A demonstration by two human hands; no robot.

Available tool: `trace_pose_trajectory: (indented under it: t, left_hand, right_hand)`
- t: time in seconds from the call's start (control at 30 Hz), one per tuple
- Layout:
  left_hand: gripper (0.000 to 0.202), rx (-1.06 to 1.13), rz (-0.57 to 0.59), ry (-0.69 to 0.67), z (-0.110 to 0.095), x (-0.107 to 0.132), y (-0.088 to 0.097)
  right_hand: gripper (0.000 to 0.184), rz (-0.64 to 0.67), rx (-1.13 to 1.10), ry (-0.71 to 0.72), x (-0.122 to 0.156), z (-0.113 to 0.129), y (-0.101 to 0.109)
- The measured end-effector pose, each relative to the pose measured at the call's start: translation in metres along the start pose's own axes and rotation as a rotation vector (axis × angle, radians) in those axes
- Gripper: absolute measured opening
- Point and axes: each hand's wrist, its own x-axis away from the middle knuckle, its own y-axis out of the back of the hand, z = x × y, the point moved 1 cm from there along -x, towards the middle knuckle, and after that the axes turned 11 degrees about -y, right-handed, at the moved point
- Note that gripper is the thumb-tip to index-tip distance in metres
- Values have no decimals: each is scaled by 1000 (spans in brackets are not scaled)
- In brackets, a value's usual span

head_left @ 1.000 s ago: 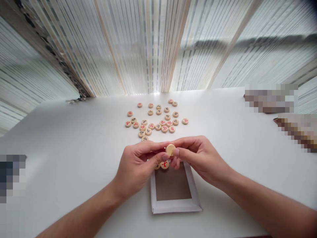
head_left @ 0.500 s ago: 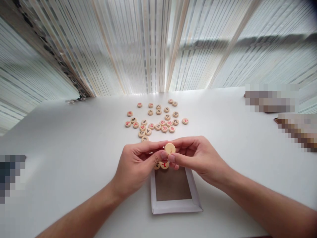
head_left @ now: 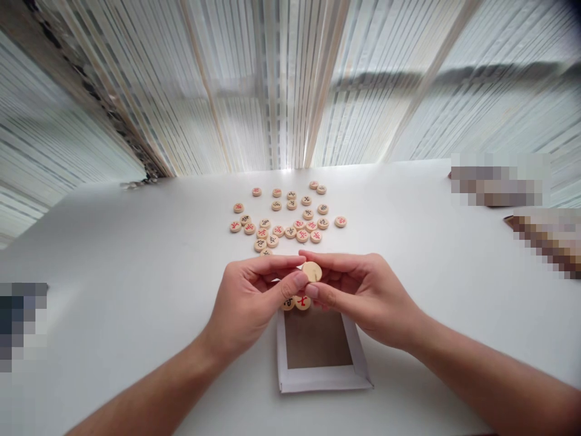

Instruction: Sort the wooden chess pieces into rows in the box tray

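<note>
Between the fingertips of both hands is a pale round xiangqi piece (head_left: 311, 272), its visible face plain apart from a small mark. My left hand (head_left: 258, 293) pinches it from the left, and my right hand (head_left: 358, 293) grips its right side. Below them lies a shallow white box (head_left: 324, 379) with a brown bottom. Two pieces sit at its far end: one with a black character (head_left: 287, 302) and one with a red character (head_left: 302, 301). My hands hide the box's far edge.
Several xiangqi pieces (head_left: 290, 232) with red or black characters lie scattered on the white table (head_left: 172, 260) beyond my hands. A striped string curtain (head_left: 254, 91) hangs behind the table. Blurred-out objects stand at the right (head_left: 497, 181) and left edges (head_left: 20, 315).
The held piece has turned slightly between my fingers. My right index finger has lifted a little off its top edge. The pieces on the table have stayed put.
</note>
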Motion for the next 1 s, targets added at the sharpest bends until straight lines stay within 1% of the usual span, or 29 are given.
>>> trace_pose_trajectory:
  t: [0.13,0.23,0.33,0.43,0.53,0.67,0.73,0.8,0.9,1.0]
  left_hand:
    - [24,-6,-21,12,-1,0,-1]
    - [25,-22,-10,4,-1,1,-2]
    - [22,-61,-11,-33,-1,2,-2]
    - [18,-74,-16,-54,0,3,-1]
    - [16,-34,-44,-41,2,2,0]
    - [15,47,-61,-19,4,0,1]
    - [15,65,-59,-13,4,1,1]
    - [14,59,-63,-18,3,1,1]
    - [17,22,-74,-25,2,0,0]
    - [16,-5,-72,-32,2,-1,-1]
  right_hand:
    - [43,-39,136,68,1,1,0]
    - [41,-59,197,79,1,0,1]
    - [40,-71,210,59,1,-3,2]
    - [40,-84,209,68,1,-4,3]
    - [38,-83,191,114,1,-2,1]
    - [27,-90,178,186,2,2,-1]
    - [25,-102,184,195,2,2,0]
    - [26,-100,192,185,2,1,2]
    - [28,-106,232,181,1,-1,4]
    - [24,-166,337,252,1,-2,6]
